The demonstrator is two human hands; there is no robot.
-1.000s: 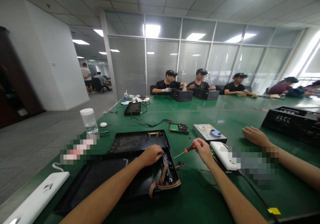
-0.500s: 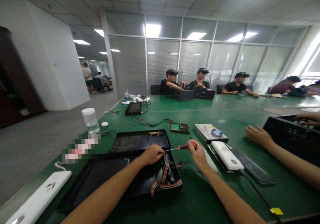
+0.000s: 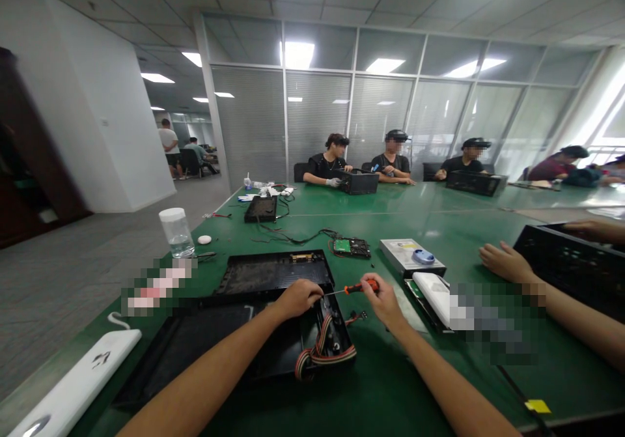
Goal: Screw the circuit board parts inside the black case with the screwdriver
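My right hand (image 3: 383, 301) is closed round the orange and black handle of a screwdriver (image 3: 349, 289), its thin shaft pointing left. The tip ends beside the fingertips of my left hand (image 3: 299, 298), which are pinched together at the case's inner edge; whatever they hold is hidden. Beneath my left hand lies an open black computer case (image 3: 195, 339), flat on the table. A striped ribbon of wires (image 3: 319, 357) hangs over its right front corner. Behind it stands a second black metal panel or tray (image 3: 273, 273) with a brass-coloured part at its far edge.
The green table (image 3: 312, 228) also bears a hard drive (image 3: 351, 247), a silver box-shaped drive (image 3: 407, 254), a clear jar (image 3: 176, 232) and a white power bank-like device (image 3: 81, 385). At right, a co-worker's hand (image 3: 508, 264) rests near another black case (image 3: 576, 261).
The screwdriver and my right hand have shifted slightly left; my left hand stays in nearly the same place. Across the table, one black case has moved right to stand before another person.
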